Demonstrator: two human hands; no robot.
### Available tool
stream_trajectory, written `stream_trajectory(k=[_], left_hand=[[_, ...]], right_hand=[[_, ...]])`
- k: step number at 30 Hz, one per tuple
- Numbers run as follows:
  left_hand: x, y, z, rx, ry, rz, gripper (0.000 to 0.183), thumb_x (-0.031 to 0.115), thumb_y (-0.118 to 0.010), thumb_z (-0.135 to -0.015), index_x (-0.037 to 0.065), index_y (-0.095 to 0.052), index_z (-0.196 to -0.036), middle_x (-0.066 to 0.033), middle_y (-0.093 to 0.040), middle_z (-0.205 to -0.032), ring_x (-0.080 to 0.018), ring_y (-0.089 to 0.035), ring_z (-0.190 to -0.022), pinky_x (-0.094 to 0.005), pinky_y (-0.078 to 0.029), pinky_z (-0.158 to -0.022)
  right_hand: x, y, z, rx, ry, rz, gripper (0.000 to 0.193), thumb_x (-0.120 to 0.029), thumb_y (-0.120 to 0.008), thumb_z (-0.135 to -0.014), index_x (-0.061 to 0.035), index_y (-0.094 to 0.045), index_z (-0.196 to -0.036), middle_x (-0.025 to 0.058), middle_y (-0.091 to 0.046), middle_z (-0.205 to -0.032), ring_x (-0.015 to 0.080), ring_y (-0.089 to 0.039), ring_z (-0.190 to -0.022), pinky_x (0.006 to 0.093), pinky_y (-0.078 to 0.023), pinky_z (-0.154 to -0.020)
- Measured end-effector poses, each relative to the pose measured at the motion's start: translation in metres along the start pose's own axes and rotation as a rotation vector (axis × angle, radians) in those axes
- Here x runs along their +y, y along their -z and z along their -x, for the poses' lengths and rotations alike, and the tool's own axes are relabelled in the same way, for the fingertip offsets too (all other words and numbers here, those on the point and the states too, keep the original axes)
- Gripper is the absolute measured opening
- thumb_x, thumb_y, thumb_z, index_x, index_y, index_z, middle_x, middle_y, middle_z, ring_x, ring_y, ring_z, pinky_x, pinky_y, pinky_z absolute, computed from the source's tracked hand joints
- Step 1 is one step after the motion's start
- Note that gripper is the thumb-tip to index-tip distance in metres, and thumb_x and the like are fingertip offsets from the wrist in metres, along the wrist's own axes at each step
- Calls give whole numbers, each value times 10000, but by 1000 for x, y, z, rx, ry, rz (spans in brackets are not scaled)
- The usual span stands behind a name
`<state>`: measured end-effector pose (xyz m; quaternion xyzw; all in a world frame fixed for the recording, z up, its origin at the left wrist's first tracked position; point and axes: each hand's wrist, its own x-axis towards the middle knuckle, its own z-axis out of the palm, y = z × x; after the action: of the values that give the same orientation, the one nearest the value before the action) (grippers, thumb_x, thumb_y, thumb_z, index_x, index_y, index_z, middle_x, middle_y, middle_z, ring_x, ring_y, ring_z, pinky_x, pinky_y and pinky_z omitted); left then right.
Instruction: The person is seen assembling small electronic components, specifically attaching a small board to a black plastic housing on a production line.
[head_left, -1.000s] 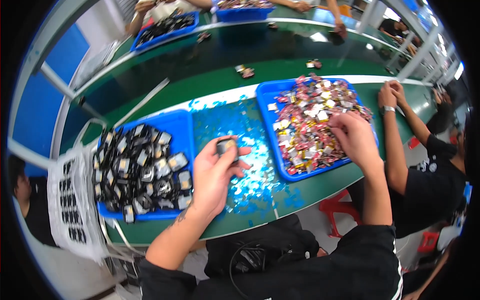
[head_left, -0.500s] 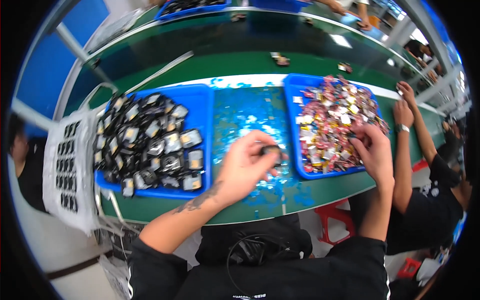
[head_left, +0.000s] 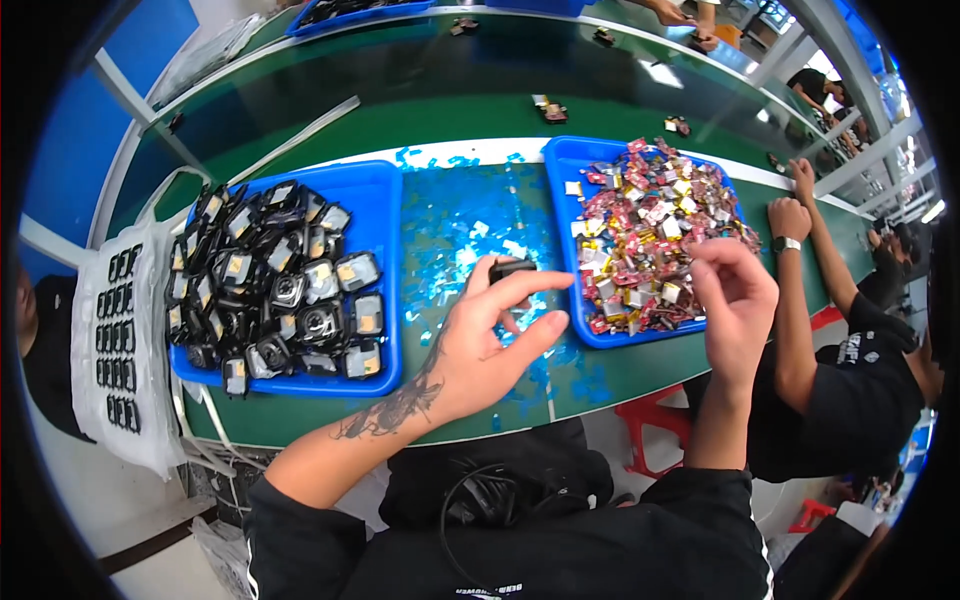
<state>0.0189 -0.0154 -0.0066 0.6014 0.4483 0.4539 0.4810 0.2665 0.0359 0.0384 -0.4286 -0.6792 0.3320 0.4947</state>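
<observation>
Green workbench (head_left: 420, 110), centre frame, strewn with blue film scraps (head_left: 465, 235). Left hand (head_left: 480, 345): pinches small black component (head_left: 510, 269) between thumb and fingertips, frame centre. Right hand (head_left: 735, 300): fingers curled loosely, contents indiscernible, at right blue tray (head_left: 565, 165) of colourful pieces. Left blue tray (head_left: 385, 260): black components.

A long green workbench (head_left: 330, 120) is stretching across the view, edged with a white strip. Beyond the left hand's (head_left: 480, 345) fingertips (head_left: 550, 283), a scatter of blue and silver foil scraps (head_left: 460, 225) is lying directly on it. Left of those fingers, a blue tray (head_left: 385, 290) is sitting packed with small black parts; just beyond the right hand's (head_left: 735, 300) fingers, a second blue tray (head_left: 562, 190) is holding red and gold wrapped pieces. Farther off, a few loose pieces (head_left: 551, 108) are resting on the green surface.
</observation>
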Motion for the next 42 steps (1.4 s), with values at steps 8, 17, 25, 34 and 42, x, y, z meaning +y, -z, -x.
stream_trajectory(k=[8, 17, 25, 34, 42], left_hand=[[6, 3, -1, 13, -177, -103, 176, 142, -780, -765, 55, -707, -899, -98, -579, -973, -205, -594, -893, -324, -479, -802], [7, 11, -3, 90, -142, -115, 84, 116, -717, -808, 36, -696, -821, -81, -621, -702, -203, -595, -738, -334, -484, -779], [-2, 16, -11, 153, 70, 352, 112, 75, -690, -851, -35, -694, -836, -14, -631, -752, -61, -579, -708, -209, -460, -646], [5, 20, -8, 106, 81, 710, 104, 45, -641, -901, -45, -673, -942, -70, -672, -888, -96, -625, -803, -244, -513, -730], [-4, 16, -10, 260, -33, 477, 75, 25, -635, -898, -27, -664, -943, -88, -669, -974, -113, -617, -873, -270, -498, -810]], right_hand=[[-13, -70, 15, -238, -228, -453, 106, 61, -646, -854, 25, -579, -928, 46, -614, -872, 60, -593, -767, 190, -474, -664], [-11, -77, 5, -328, -190, -246, 69, 14, -650, -871, 17, -589, -904, 12, -611, -845, 29, -552, -715, 178, -435, -606], [-4, -66, 6, -386, -123, -86, 141, 19, -649, -833, 3, -572, -950, 54, -586, -934, 85, -527, -706, 213, -428, -617], [-5, -78, -1, -560, -265, -202, 307, 8, -591, -897, -16, -577, -1203, 63, -639, -915, 99, -612, -779, 261, -505, -684], [2, -78, 8, -369, -400, -603, 184, -19, -632, -895, 9, -555, -1060, 42, -630, -889, 75, -609, -748, 224, -522, -643]])
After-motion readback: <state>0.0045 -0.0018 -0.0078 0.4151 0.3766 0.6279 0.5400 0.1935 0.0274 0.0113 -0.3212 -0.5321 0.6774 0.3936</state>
